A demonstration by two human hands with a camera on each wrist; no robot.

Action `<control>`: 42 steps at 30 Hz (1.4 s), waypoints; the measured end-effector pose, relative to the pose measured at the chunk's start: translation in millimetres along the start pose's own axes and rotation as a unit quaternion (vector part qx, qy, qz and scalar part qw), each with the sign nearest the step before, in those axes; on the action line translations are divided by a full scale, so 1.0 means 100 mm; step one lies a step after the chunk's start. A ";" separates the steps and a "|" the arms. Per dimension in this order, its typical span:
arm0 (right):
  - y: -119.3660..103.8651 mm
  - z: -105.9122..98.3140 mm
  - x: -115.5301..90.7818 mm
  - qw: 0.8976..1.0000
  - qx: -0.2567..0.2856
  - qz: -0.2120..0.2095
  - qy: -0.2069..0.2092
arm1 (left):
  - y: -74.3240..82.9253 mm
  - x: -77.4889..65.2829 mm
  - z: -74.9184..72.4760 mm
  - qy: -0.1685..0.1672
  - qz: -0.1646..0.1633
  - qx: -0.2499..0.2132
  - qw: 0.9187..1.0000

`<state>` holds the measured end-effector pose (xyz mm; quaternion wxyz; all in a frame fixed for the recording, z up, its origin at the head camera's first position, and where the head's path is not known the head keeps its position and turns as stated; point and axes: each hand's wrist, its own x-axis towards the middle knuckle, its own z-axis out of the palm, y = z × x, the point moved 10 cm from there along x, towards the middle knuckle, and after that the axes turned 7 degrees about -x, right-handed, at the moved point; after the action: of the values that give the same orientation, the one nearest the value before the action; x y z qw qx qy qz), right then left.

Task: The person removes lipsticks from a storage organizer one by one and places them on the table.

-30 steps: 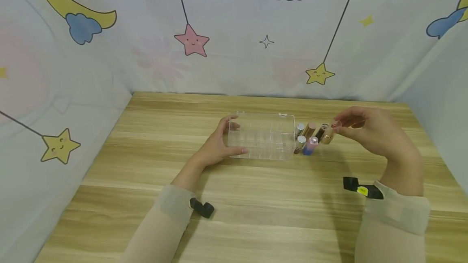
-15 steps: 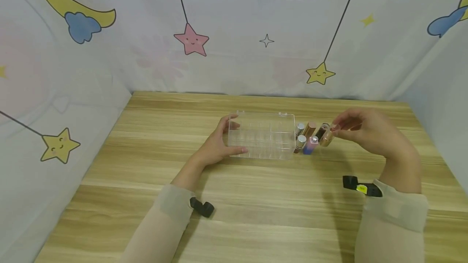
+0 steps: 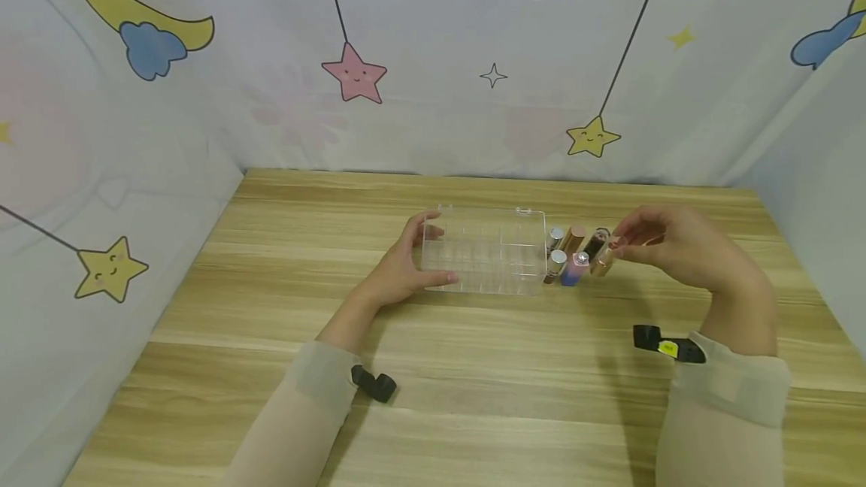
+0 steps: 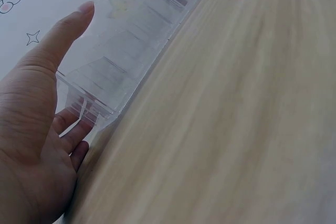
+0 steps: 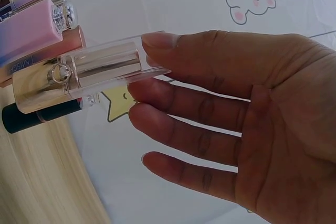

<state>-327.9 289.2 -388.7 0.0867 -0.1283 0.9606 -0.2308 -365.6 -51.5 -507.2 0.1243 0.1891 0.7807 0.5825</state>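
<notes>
A clear plastic organizer box point(image 3: 483, 267) with several compartments sits on the wooden table. My left hand point(image 3: 395, 273) grips its left end, thumb along the near side and fingers round the back; the left wrist view shows these fingers point(image 4: 79, 132) through the plastic. At the right, my right hand point(image 3: 686, 250) pinches a gold lipstick point(image 5: 105, 66) by the top of its clear cap, between thumb and fingertips. The lipstick stands at the right end of a cluster. Beside it are a pink-and-blue lipstick point(image 3: 575, 269) and a dark tube point(image 3: 596, 244).
Between the box and the gold lipstick stand two silver-capped tubes point(image 3: 556, 265) and a rose-gold tube point(image 3: 573, 240), close together. A white cloth point(image 3: 433, 119) printed with stars and moons hangs behind and at both sides of the table point(image 3: 473, 382).
My right hand has moved slightly left and down with the gold lipstick, bringing it closer beside the other tubes. The left hand and the box have stayed in place.
</notes>
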 end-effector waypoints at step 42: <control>0.11 0.35 0.10 0.998 0.025 -0.007 -0.053 | -0.02 -0.03 -0.02 0.000 0.012 0.008 1.000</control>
<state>-332.1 280.4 -425.7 0.1386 -0.1452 0.9476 -0.2485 -364.2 -54.6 -508.2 0.1158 0.1990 0.7832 0.5776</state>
